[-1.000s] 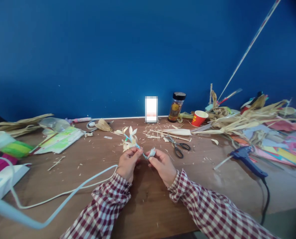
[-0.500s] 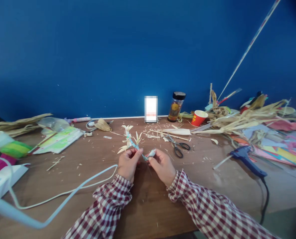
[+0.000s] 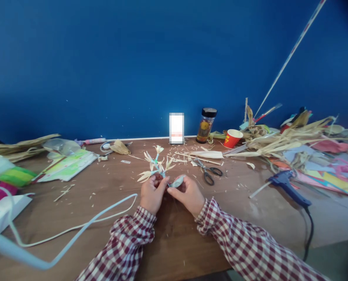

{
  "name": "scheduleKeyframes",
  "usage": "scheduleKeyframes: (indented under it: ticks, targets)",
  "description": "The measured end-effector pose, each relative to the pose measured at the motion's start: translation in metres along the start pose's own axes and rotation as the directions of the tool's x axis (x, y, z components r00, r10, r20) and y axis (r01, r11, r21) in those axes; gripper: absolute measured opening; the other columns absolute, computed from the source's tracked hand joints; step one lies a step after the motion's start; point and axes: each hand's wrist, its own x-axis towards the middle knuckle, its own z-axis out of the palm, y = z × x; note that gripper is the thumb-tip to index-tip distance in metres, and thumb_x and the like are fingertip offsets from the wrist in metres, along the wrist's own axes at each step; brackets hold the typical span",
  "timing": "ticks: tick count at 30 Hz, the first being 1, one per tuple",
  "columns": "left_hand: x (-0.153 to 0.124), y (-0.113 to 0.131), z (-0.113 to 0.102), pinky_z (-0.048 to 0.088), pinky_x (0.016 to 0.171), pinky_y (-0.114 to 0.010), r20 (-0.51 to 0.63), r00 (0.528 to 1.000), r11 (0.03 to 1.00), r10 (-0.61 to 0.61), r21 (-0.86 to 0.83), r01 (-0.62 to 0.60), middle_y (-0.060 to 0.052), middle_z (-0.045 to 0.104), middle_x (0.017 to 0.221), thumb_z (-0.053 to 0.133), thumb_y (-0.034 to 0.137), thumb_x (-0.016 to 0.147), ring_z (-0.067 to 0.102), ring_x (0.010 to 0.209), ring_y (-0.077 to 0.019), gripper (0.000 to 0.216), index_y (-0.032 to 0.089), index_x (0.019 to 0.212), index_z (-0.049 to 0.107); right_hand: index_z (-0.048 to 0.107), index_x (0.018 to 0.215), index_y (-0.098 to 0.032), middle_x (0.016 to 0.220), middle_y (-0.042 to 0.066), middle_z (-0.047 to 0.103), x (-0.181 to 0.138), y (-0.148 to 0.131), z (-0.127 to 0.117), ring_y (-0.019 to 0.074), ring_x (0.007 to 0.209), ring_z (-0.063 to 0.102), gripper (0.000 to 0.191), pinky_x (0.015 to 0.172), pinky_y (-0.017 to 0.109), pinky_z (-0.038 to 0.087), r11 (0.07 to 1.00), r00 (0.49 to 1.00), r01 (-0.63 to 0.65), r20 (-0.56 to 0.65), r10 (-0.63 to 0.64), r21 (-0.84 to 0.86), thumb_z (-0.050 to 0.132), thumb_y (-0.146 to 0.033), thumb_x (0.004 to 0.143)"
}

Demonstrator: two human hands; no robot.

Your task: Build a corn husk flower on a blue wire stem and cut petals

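A small sprig of cream, husk-like flowers (image 3: pixel 158 160) rises from between the fingers of my left hand (image 3: pixel 152 195), which pinches its pale blue-green wrapped stem. Close on the right, my right hand (image 3: pixel 190 195) grips a small pale roll of tape (image 3: pixel 176 182) between thumb and fingers. The two hands nearly meet above the table, and the lower stem is mostly hidden by the fingers. Open-bladed scissors (image 3: pixel 209 171) lie just beyond my right hand.
A blue glue gun (image 3: pixel 289 187) with a black cord lies at the right, before heaped dry corn husks (image 3: pixel 297 136). A red paper cup (image 3: pixel 232 138) and a lidded jar (image 3: pixel 206 125) stand at the back. White cables (image 3: pixel 82 226) and a power strip (image 3: pixel 8 210) occupy the left.
The flower sprig has turned, so its blossoms spread differently and more to the right. My right hand has drawn closer to the left, and the tape roll now shows more broadly.
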Motion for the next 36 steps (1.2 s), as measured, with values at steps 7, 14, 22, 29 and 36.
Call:
scheduleKeyframes:
  ticks: [7, 14, 22, 29, 36]
  targets:
    - [-0.002, -0.001, 0.004, 0.046, 0.049, -0.021, 0.014, 0.999, 0.994, -0.03, -0.107, 0.031, 0.003, 0.059, 0.055, 0.074, 0.036, 0.059, 0.055, 0.047, -0.0098, 0.029, 0.016, 0.07, 0.057, 0.045, 0.073, -0.02, 0.056, -0.008, 0.049, 0.004, 0.004, 0.0, 0.0094, 0.05, 0.047, 0.027, 0.049, 0.023, 0.039, 0.994, 0.997, -0.049, -0.061, 0.055, 0.095, 0.068, -0.026, 0.062]
    - [-0.007, 0.007, 0.009, 0.049, 0.047, -0.02, 0.036, 0.973, 0.94, -0.229, -0.251, 0.23, -0.004, 0.066, 0.08, 0.068, 0.047, 0.064, 0.059, 0.056, -0.0092, 0.039, 0.015, 0.087, 0.063, 0.047, 0.073, -0.018, 0.058, -0.006, 0.056, 0.006, -0.009, 0.0, 0.0101, 0.053, 0.054, 0.039, 0.052, 0.024, 0.043, 0.871, 0.959, -0.212, -0.076, 0.273, 0.444, 0.078, -0.026, 0.051]
    - [-0.009, 0.0, 0.009, 0.046, 0.046, -0.011, 0.216, 0.933, 0.879, -0.289, -0.326, 0.347, -0.001, 0.065, 0.062, 0.079, 0.027, 0.055, 0.053, 0.048, -0.0033, 0.033, 0.013, 0.084, 0.071, 0.047, 0.075, -0.018, 0.065, -0.005, 0.06, 0.005, -0.01, 0.001, 0.0083, 0.057, 0.057, 0.039, 0.062, 0.024, 0.047, 0.759, 0.958, -0.241, 0.026, 0.284, 0.604, 0.079, -0.021, 0.053]
    - [-0.006, 0.004, 0.004, 0.045, 0.044, -0.009, 0.268, 0.905, 0.83, -0.329, -0.376, 0.413, 0.0, 0.063, 0.06, 0.08, 0.021, 0.054, 0.051, 0.044, -0.0019, 0.026, 0.012, 0.077, 0.071, 0.046, 0.079, -0.019, 0.065, -0.007, 0.059, 0.003, -0.008, 0.001, 0.0083, 0.059, 0.057, 0.042, 0.061, 0.023, 0.046, 0.767, 0.965, -0.228, 0.034, 0.26, 0.599, 0.079, -0.021, 0.054]
    - [-0.007, 0.004, 0.003, 0.048, 0.045, -0.011, 0.285, 0.907, 0.816, -0.31, -0.411, 0.408, 0.001, 0.06, 0.057, 0.078, 0.022, 0.059, 0.052, 0.047, -0.0034, 0.025, 0.011, 0.08, 0.069, 0.047, 0.074, -0.018, 0.061, -0.006, 0.058, 0.004, -0.011, 0.0, 0.0075, 0.056, 0.056, 0.039, 0.058, 0.021, 0.046, 0.756, 0.959, -0.264, 0.082, 0.271, 0.599, 0.08, -0.022, 0.054]
